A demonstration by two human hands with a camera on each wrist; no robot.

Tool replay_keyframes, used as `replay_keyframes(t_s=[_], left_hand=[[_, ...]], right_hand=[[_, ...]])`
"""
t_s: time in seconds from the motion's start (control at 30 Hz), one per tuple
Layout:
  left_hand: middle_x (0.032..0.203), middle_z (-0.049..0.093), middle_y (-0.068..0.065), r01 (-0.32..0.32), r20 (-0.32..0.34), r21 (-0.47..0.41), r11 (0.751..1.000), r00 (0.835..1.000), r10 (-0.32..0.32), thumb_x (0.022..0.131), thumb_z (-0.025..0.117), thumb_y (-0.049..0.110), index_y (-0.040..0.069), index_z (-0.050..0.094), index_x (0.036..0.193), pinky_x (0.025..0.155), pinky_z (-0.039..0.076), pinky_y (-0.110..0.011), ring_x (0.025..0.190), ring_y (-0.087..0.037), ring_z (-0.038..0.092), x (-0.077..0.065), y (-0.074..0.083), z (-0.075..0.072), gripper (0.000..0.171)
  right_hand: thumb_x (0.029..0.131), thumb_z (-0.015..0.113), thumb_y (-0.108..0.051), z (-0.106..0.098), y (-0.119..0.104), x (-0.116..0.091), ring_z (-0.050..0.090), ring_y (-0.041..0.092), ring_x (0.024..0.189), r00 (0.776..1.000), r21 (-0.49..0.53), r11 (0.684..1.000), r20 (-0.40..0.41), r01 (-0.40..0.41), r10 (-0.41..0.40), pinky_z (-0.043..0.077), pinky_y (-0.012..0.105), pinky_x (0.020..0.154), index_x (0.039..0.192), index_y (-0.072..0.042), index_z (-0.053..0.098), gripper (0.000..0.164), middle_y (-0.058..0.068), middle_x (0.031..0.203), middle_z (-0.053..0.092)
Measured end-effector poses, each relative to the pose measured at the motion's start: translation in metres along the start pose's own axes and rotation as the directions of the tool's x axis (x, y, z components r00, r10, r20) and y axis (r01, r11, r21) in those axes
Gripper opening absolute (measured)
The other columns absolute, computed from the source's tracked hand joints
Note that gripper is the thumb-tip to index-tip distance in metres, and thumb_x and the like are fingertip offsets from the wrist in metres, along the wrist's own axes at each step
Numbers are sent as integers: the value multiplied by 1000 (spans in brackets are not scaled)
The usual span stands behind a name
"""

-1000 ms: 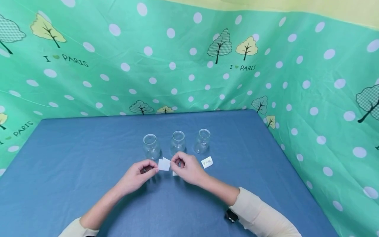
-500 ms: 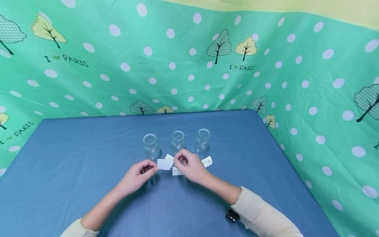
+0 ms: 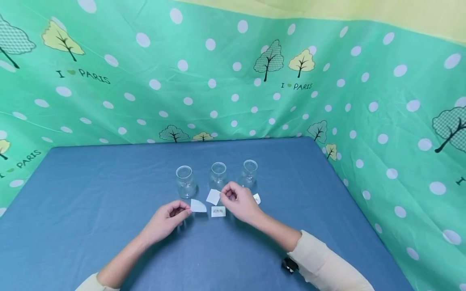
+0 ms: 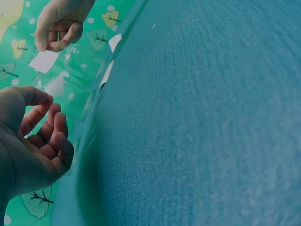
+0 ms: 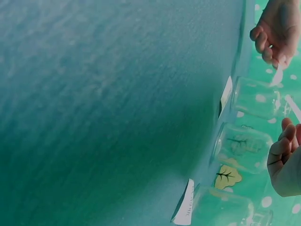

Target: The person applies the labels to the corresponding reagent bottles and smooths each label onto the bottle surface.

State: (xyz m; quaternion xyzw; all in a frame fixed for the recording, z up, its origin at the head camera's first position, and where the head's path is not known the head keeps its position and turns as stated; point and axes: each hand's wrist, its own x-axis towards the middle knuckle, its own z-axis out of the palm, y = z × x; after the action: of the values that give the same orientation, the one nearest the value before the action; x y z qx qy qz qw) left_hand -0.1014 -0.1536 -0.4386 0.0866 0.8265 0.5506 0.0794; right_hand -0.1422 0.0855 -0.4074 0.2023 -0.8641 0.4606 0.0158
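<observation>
My left hand (image 3: 165,220) pinches a small white paper slip (image 3: 198,205) at its left edge between thumb and index finger, in front of the left glass jar (image 3: 186,185). Between thumb and forefinger, my right hand (image 3: 239,204) holds a second white slip (image 3: 212,197), whose visible face is blank. That slip hangs in front of the middle jar (image 3: 218,177), apart from the left one. Below it a slip with handwriting (image 3: 218,211) lies on the table. Another slip (image 3: 257,198) on the table is partly hidden behind my right hand.
A third glass jar (image 3: 249,173) stands at the right end of the row. All three jars look see-through, mouths upward. Blue cloth (image 3: 109,182) covers the table. A green patterned curtain (image 3: 138,68) rises behind it and along its right side.
The two held slips, overlapping before, have come apart. My right hand has shifted right and slightly away with its slip, uncovering the written slip below. The left slip now curves and tilts.
</observation>
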Motion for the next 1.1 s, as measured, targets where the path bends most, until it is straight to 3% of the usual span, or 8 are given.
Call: replay_keyframes(t_s=[0.4,0.63,1.1], left_hand=[[72,59,-6,101,-33,73,992,995,-99,89,62,20,5,65,95,54,45,-23,58,-8,52,-2,-2,-3,17],[70,59,-1,195,-104,191,962,979,-178,89,60,21,8,66,95,56,41,-21,56,-6,51,-6,0,-6,15],[68,58,2,259,-128,321,911,965,-229,87,59,20,10,66,91,56,38,-24,60,-10,51,-11,1,-6,13]], right_hand=[[84,57,-12,-2,3,-1,44,3,56,1000,-23,1000,13,-14,15,38,16,53,81,-14,61,5,-4,68,56],[84,57,-12,-1,5,-2,44,4,57,1000,-11,1000,20,-18,18,38,17,52,81,-14,61,5,-4,69,56],[85,57,-13,1,6,-3,45,4,57,1000,-18,1000,17,-16,17,39,17,53,82,-16,61,5,-5,69,56]])
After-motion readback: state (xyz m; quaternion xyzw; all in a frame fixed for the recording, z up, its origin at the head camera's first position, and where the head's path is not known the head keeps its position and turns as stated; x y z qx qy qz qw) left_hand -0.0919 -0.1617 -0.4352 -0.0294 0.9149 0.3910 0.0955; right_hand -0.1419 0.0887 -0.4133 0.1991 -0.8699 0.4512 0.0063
